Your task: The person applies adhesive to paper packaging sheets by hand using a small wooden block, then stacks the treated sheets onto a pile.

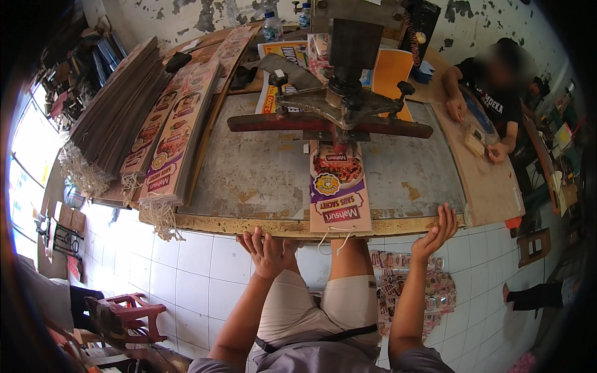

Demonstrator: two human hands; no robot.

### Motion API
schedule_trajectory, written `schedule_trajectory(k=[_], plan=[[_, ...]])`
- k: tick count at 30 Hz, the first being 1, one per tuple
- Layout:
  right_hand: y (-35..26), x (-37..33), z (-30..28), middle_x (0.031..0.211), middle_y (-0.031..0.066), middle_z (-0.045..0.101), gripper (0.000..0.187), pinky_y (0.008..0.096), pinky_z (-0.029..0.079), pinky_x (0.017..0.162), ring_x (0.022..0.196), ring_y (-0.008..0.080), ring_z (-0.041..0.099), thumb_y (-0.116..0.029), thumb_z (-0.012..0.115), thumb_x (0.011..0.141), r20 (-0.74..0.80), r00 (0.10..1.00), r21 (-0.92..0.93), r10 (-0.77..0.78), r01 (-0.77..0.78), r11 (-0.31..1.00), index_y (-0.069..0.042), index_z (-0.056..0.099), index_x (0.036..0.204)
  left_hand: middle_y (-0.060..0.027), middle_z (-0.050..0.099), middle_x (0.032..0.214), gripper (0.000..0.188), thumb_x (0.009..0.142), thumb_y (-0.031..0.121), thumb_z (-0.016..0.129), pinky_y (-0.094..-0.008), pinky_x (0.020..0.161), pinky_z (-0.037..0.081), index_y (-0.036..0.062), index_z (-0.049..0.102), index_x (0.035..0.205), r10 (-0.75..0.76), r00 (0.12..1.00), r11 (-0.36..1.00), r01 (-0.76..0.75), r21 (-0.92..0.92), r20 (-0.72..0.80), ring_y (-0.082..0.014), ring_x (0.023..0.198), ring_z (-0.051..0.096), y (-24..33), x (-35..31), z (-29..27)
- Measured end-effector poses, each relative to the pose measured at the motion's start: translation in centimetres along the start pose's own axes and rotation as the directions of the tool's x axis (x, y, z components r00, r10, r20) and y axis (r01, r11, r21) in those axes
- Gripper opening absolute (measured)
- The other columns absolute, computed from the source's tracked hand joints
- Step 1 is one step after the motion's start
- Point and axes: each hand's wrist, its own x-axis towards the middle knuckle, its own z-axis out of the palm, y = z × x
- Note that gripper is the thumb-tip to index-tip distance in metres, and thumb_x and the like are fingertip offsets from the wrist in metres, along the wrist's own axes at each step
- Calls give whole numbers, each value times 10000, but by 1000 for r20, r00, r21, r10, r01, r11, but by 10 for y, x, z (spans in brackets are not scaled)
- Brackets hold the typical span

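My left hand [267,252] is at the table's front edge, palm up with its fingers apart, holding nothing. Farther right, my right hand [436,234] touches the same edge, fingers spread and nothing in them. Between the two hands lies a long printed cardboard strip [339,205], pink, purple and yellow, with a white string looped at its near end overhanging the edge. Its far end passes under the dark press head [345,99], which carries a red crossbar [273,124]. Whether the press touches the strip is hidden.
At the left lie a stack of similar printed strips [171,149] and a thick grey-brown stack [115,102], strings hanging from their ends. A co-worker [491,93] sits at the right. Printed strips [416,295] cover floor tiles below; a red stool [138,314] stands lower left.
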Motion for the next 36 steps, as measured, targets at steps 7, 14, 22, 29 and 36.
schedule_trajectory(k=[7, 14, 22, 29, 36], plan=[[1, -1, 0, 1566, 140, 650, 560, 605, 310, 1277, 1519, 402, 496, -327, 263, 1235, -4, 1000, 13, -4, 4, 1000, -17, 668, 1466, -326, 363, 1663, 853, 933, 315, 801, -840, 1276, 165, 8, 356, 1593, -2, 1000, 1000, 2, 6, -1, -595, 1641, 188, 1, 0, 0], [3, -3, 1, 1570, 120, 642, 574, 625, 291, 1293, 1534, 388, 488, -359, 235, 1240, 3, 1000, 3, 15, -15, 1000, -59, 665, 1473, -326, 352, 1673, 871, 941, 325, 801, -839, 1277, 164, 13, 342, 1612, -4, 1000, 1000, 4, 11, 2, -596, 1643, 181, 0, -3, 2], [2, -2, 0, 1566, 124, 647, 571, 618, 298, 1282, 1528, 394, 490, -353, 247, 1239, -2, 1000, 8, 3, -3, 1000, -43, 667, 1471, -300, 427, 1648, 907, 924, 325, 821, -826, 1279, 97, 64, 359, 1659, -33, 999, 998, 31, -50, -31, -590, 1653, 180, -1, -8, 6], [2, -2, 0, 1561, 123, 648, 582, 623, 295, 1281, 1525, 386, 499, -365, 239, 1240, 0, 1000, -2, 11, -11, 1000, -48, 675, 1462, -323, 372, 1674, 894, 942, 321, 806, -840, 1272, 152, 33, 331, 1642, -8, 1000, 1000, 7, -13, -21, -601, 1644, 190, 1, -5, 4], [1, -2, 1, 1552, 123, 655, 579, 626, 302, 1273, 1514, 391, 507, -360, 243, 1242, -5, 1000, 8, 14, -14, 1000, -49, 684, 1452, -330, 370, 1667, 889, 943, 325, 805, -842, 1268, 178, 29, 330, 1633, -21, 1000, 1000, 21, 11, -5, -597, 1632, 216, 4, -1, 1]])
